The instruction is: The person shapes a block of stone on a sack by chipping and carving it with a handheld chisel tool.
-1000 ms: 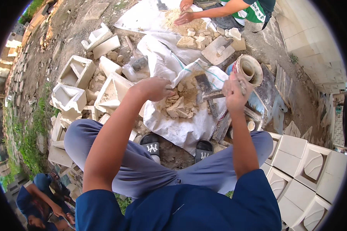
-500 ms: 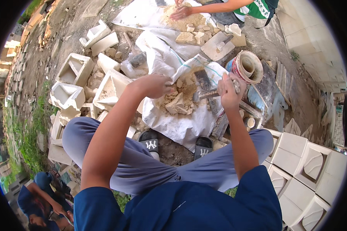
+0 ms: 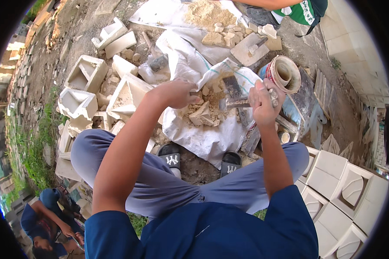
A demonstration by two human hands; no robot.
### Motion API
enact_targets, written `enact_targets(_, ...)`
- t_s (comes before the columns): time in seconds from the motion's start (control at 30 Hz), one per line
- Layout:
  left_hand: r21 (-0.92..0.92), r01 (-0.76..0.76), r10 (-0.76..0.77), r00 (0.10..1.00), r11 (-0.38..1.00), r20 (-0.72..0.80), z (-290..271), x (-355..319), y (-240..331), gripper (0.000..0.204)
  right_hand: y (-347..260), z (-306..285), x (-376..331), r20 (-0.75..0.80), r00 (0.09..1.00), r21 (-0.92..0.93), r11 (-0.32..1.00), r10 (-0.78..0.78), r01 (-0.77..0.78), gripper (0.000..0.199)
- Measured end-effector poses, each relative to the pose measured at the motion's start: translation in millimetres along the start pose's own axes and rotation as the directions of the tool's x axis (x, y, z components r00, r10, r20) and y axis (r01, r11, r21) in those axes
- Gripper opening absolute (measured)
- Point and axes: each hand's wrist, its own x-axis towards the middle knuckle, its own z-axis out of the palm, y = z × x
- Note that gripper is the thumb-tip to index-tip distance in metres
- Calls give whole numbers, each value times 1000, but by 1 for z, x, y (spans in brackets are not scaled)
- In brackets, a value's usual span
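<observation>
My right hand (image 3: 266,101) is closed around the handle of a hammer (image 3: 237,102). The hammer's metal head is low over a pile of broken pale stone and crumbs on a white woven sack (image 3: 194,137). Left of that pile, my left hand (image 3: 180,93) hovers with loosely bent fingers apart and nothing visible in them. A larger pale chunk (image 3: 200,115) lies in the crumbs just below that hand. Beyond the hammer, a dark flat block (image 3: 232,86) rests on the sack.
Hollow cast blocks (image 3: 85,74) are heaped at the left. Right of the sack stand a bucket (image 3: 293,75) and stacked pale patterned blocks (image 3: 328,166). A trowel on a board (image 3: 249,49) lies beyond. Another person's arm (image 3: 263,3) reaches in at the top; a co-worker (image 3: 47,218) sits lower left.
The hammer stays low at the pile, its handle more level. My left hand has barely moved. At the top, the other person's hands have left the view. The whole view has shifted slightly.
</observation>
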Motion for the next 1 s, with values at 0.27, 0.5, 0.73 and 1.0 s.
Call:
enact_targets(0.27,22,-6,6,1000,1000,-20,2,1,-10,52,6,4,1,-4,998,-231,972,-55,52,6)
enact_targets(0.5,-15,12,-11,999,1000,33,3,0,-11,54,35,36,3,-96,995,-173,985,-36,19,30)
enact_targets(0.73,-41,-43,42,999,998,-12,10,6,-7,52,58,20,4,99,991,-272,956,-87,111,20)
enact_targets(1.0,-57,-49,47,998,997,-29,8,4,-9,52,39,34,13,11,999,-39,998,-48,49,17)
